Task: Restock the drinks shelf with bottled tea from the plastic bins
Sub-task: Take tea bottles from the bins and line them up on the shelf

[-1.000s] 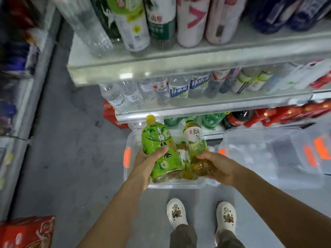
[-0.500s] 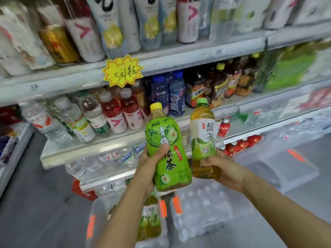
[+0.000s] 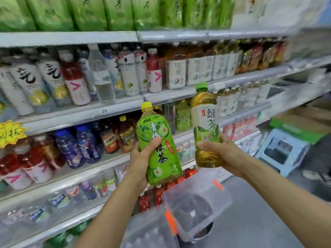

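1. The left hand (image 3: 141, 161) wraps the middle of a green-labelled tea bottle (image 3: 158, 145), thumb across its front.
2. The right hand (image 3: 223, 154) curls round the lower part of a white-labelled tea bottle (image 3: 206, 127), held upright.
3. Both bottles are raised before the drinks shelf (image 3: 114, 111), near its middle tiers.
4. Below, clear plastic bins (image 3: 197, 203) stand on the floor; their contents are unclear.
5. A blue stool (image 3: 284, 149) stands at the right.

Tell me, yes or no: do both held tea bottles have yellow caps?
No. The left hand's bottle has a yellow cap; the right hand's bottle has a green one.
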{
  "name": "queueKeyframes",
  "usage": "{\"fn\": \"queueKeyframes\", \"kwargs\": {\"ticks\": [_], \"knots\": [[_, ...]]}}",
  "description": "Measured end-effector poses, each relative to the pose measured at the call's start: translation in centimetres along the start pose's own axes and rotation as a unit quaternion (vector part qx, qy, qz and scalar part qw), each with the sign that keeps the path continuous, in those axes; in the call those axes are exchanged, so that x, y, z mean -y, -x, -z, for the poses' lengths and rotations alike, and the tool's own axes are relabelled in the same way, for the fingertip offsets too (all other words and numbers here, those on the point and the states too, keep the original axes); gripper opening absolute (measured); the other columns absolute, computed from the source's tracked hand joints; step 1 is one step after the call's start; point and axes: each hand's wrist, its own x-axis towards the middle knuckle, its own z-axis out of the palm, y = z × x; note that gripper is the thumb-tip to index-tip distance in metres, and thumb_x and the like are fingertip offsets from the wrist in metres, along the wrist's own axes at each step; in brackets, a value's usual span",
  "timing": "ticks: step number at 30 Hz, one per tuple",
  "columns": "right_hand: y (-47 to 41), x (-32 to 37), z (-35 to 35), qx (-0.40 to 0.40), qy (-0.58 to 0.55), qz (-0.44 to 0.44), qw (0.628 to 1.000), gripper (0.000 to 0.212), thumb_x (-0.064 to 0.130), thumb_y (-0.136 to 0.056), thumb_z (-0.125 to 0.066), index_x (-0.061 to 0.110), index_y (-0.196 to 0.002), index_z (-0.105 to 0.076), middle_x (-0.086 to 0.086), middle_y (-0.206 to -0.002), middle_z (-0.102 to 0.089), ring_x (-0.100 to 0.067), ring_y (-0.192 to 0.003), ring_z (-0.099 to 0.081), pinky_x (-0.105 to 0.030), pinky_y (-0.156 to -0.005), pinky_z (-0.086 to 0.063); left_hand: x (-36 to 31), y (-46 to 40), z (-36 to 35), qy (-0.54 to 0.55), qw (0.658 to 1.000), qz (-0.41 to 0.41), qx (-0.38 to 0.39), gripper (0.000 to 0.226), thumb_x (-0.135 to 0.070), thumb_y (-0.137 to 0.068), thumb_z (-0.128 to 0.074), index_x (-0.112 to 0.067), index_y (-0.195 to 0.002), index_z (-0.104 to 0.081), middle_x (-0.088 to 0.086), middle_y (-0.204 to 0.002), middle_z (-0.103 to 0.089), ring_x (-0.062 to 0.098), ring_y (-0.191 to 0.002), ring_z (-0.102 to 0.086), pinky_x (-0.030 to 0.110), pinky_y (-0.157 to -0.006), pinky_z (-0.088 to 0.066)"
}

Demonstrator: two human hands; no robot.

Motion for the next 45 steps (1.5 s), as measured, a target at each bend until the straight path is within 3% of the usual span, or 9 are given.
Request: {"fn": "queueKeyframes", "kwargs": {"ticks": [4, 11, 19, 25, 29, 33, 38, 42, 45], "knots": [[-0.1, 3.2, 5.4, -0.025, 0.029, 0.035, 0.999, 0.076, 0.028, -0.048, -0.088, 0.016, -0.117, -0.061, -0.001, -0.086, -0.074, -0.017, -0.076, -0.071, -0.026, -0.063, -0.055, -1.0, -1.4, -6.0, -0.034, 0.999, -0.03, 0.027, 0.075, -0.035, -0.06, -0.087, -0.015, -0.127, -0.061, 0.016, -0.11, -0.075, 0.037, -0.097, -0.074, 0.052, -0.077, -0.061], [-3.1, 7.3, 12.7, -0.047, 0.05, 0.093, 0.993, 0.07, 0.022, -0.056, -0.086, 0.02, -0.12, -0.06, -0.008, -0.104, -0.074, -0.028, -0.093, -0.071, -0.041, -0.081, -0.057, -2.6, -5.1, -14.1, -0.064, 0.994, -0.077, 0.049, 0.072, -0.035, -0.062, -0.087, -0.013, -0.126, -0.062, 0.015, -0.111, -0.075, 0.037, -0.098, -0.073, 0.055, -0.081, -0.06], [-10.8, 11.7, 20.7, -0.032, 0.086, 0.166, 0.982, 0.065, 0.019, -0.059, -0.085, 0.021, -0.119, -0.061, -0.009, -0.105, -0.073, -0.027, -0.096, -0.071, -0.042, -0.082, -0.059, -2.6, -12.6, -22.2, -0.062, 0.986, -0.138, 0.072, 0.065, -0.033, -0.066, -0.085, -0.018, -0.126, -0.062, 0.013, -0.108, -0.076, 0.034, -0.091, -0.075, 0.048, -0.069, -0.061], [-17.7, 14.6, 26.4, 0.001, 0.101, 0.192, 0.976, 0.063, 0.022, -0.053, -0.086, 0.028, -0.111, -0.063, -0.003, -0.096, -0.075, -0.018, -0.083, -0.073, -0.024, -0.063, -0.056, -2.9, -19.7, -27.3, -0.035, 0.984, -0.171, 0.039, 0.07, -0.035, -0.063, -0.087, -0.016, -0.127, -0.062, 0.013, -0.108, -0.076, 0.032, -0.091, -0.075, 0.046, -0.07, -0.061], [-21.6, 16.8, 30.1, -0.001, 0.094, 0.211, 0.973, 0.07, 0.032, -0.045, -0.087, 0.027, -0.111, -0.063, -0.002, -0.096, -0.075, -0.018, -0.086, -0.072, -0.027, -0.069, -0.056, -3.8, -23.3, -30.1, -0.045, 0.983, -0.174, 0.031, 0.08, -0.042, -0.054, -0.091, -0.02, -0.125, -0.064, 0.015, -0.111, -0.075, 0.037, -0.097, -0.074, 0.058, -0.08, -0.059], [-25.4, 19.0, 33.2, -0.003, 0.091, 0.221, 0.971, 0.072, 0.034, -0.044, -0.088, 0.028, -0.111, -0.063, -0.001, -0.095, -0.075, -0.022, -0.091, -0.072, -0.036, -0.073, -0.058, -4.4, -25.7, -32.2, -0.058, 0.98, -0.189, 0.021, 0.079, -0.044, -0.052, -0.092, -0.019, -0.123, -0.065, 0.016, -0.109, -0.075, 0.038, -0.095, -0.074, 0.056, -0.076, -0.059], [-30.5, 21.5, 37.3, 0.01, 0.109, 0.242, 0.964, 0.057, 0.018, -0.065, -0.085, 0.024, -0.116, -0.06, -0.001, -0.099, -0.073, -0.025, -0.098, -0.069, -0.046, -0.092, -0.054, -4.9, -28.3, -35.3, -0.078, 0.973, -0.219, -0.013, 0.084, -0.043, -0.046, -0.095, -0.02, -0.12, -0.064, 0.015, -0.105, -0.076, 0.037, -0.091, -0.075, 0.055, -0.075, -0.059], [-34.8, 23.7, 41.1, 0.03, 0.12, 0.254, 0.959, 0.046, 0.016, -0.072, -0.081, 0.021, -0.113, -0.061, -0.002, -0.096, -0.072, -0.022, -0.096, -0.067, -0.035, -0.08, -0.051, -5.4, -31.1, -39.8, -0.073, 0.963, -0.258, -0.031, 0.087, -0.044, -0.048, -0.092, -0.018, -0.126, -0.062, 0.014, -0.109, -0.075, 0.035, -0.095, -0.074, 0.054, -0.077, -0.06], [-38.3, 25.9, 44.2, 0.053, 0.116, 0.264, 0.956, 0.046, 0.017, -0.072, -0.081, 0.021, -0.113, -0.062, -0.003, -0.094, -0.073, -0.023, -0.093, -0.069, -0.036, -0.078, -0.054, -5.6, -33.9, -44.5, -0.058, 0.958, -0.277, -0.035, 0.075, -0.041, -0.06, -0.087, -0.017, -0.127, -0.062, 0.013, -0.11, -0.076, 0.034, -0.097, -0.074, 0.051, -0.077, -0.06]]}}
